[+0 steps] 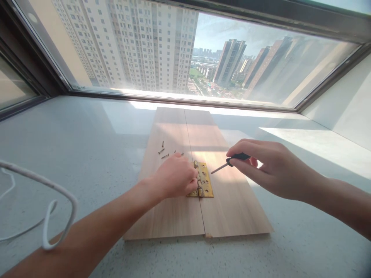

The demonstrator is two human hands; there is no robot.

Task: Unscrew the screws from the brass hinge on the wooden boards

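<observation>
Two light wooden boards lie side by side on a pale sill, and a brass hinge sits across their seam. My left hand rests on the hinge's left leaf with its fingers curled down, covering that leaf. My right hand grips a small screwdriver with a black handle; its tip hangs just above the board to the right of the hinge. Several loose screws lie on the left board behind my left hand.
The speckled grey sill runs under a wide window showing tall buildings. A white cable loops across the near left. A white wall closes the right side.
</observation>
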